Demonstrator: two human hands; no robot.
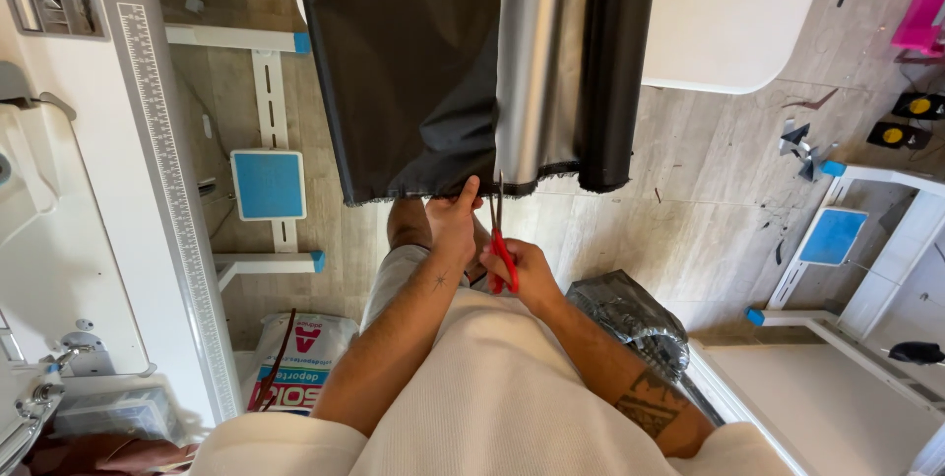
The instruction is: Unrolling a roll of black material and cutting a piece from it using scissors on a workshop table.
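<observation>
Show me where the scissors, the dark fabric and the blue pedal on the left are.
scissors (503, 252), head view, red handle.
dark fabric (404, 63), head view, middle of the left panel.
blue pedal (268, 185), head view, centre of its pad.

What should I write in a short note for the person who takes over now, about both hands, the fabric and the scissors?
Left hand: pinches the lower frayed edge of the dark fabric, thumb up, holding it taut.
Right hand: holds the red-handled scissors, blades pointing up at the fabric edge, beside the silvery strip.
Fabric hangs from above, in front of the person, over the tiled floor.
Done: blades are at the hem; no cut up into the cloth is visible.
Left: the cut itself; how far it should go cannot be told.
</observation>
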